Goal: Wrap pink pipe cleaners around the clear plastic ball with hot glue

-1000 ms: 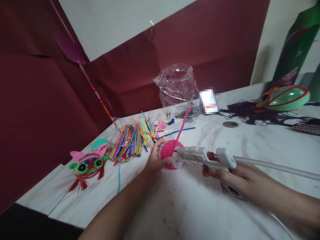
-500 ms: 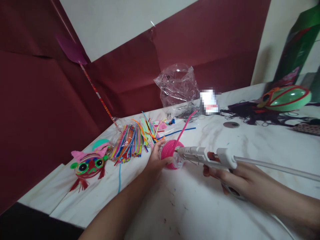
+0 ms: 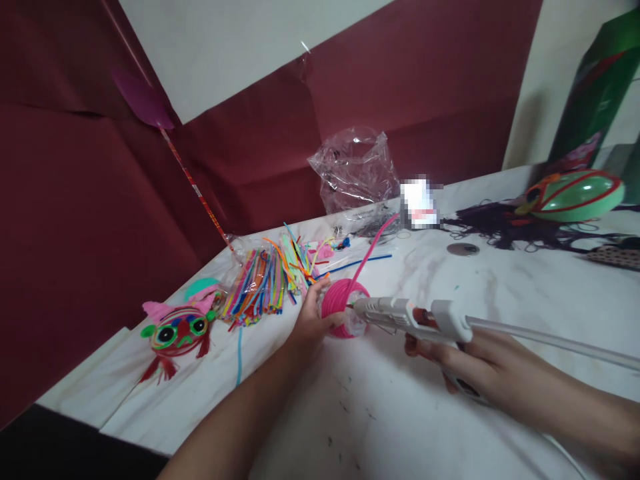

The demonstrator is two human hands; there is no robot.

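Observation:
My left hand [image 3: 311, 321] grips a small ball wound in pink pipe cleaner [image 3: 340, 308], held just above the white marbled table [image 3: 400, 413]. A loose pink pipe-cleaner end [image 3: 373, 245] sticks up from the ball. My right hand [image 3: 480, 367] is closed round the handle of a white glue gun [image 3: 415, 317]. The gun's nozzle touches the ball's right side, and a clear glue stick trails out behind it to the right.
A bundle of coloured pipe cleaners [image 3: 265, 280] lies behind the ball. A red fish-like craft figure [image 3: 175, 331] sits at the left. A crumpled clear bag [image 3: 355, 170], a green ball craft [image 3: 575, 195] and dark purple strands are at the back.
The glue gun has dipped slightly and its nozzle now presses closer against the pink ball. My left hand and the ball have hardly moved.

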